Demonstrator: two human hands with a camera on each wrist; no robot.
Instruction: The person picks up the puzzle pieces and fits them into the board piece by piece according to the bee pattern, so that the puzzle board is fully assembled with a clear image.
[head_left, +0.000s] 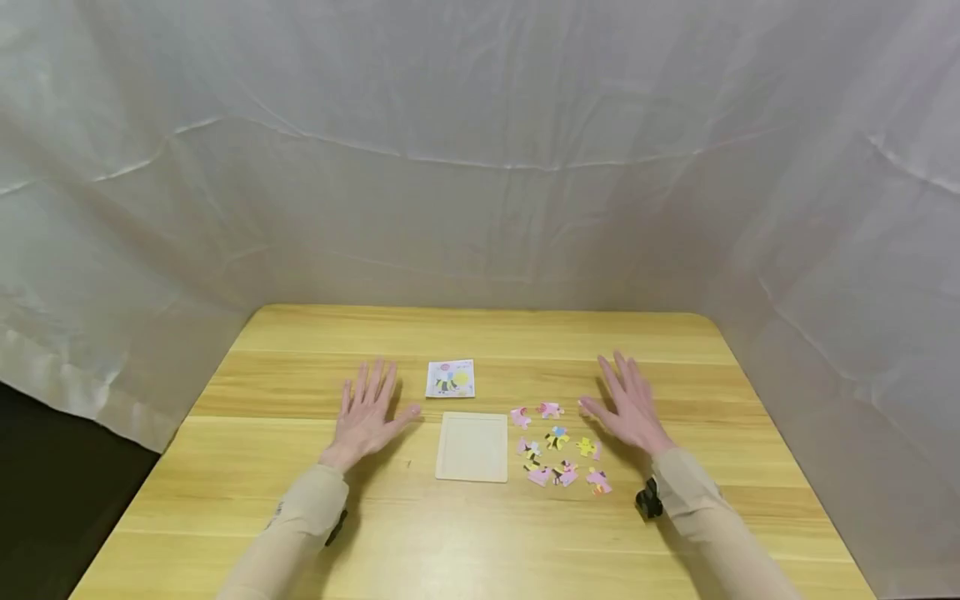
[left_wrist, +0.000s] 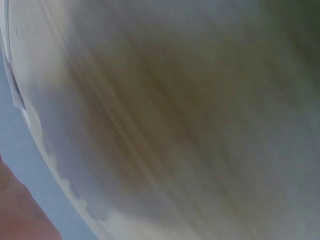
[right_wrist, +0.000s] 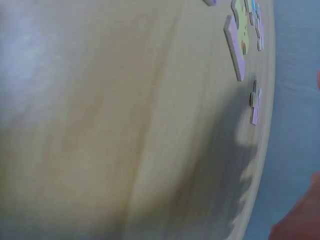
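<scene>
Two flat, empty hands, left hand [head_left: 365, 414] and right hand [head_left: 628, 406], flank the puzzle tray [head_left: 473, 447]; no writing legible.

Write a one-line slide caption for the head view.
Both open hands, left and right, rest flat on a wooden table, flanking an empty puzzle tray and loose puzzle pieces.

Bare wooden table [head_left: 480, 333] spans the frame's upper middle; lower centre holds the tray [head_left: 472, 447]; scattered puzzle pieces [head_left: 558, 446] crowd right of it; picture card [head_left: 450, 378] just above.
</scene>
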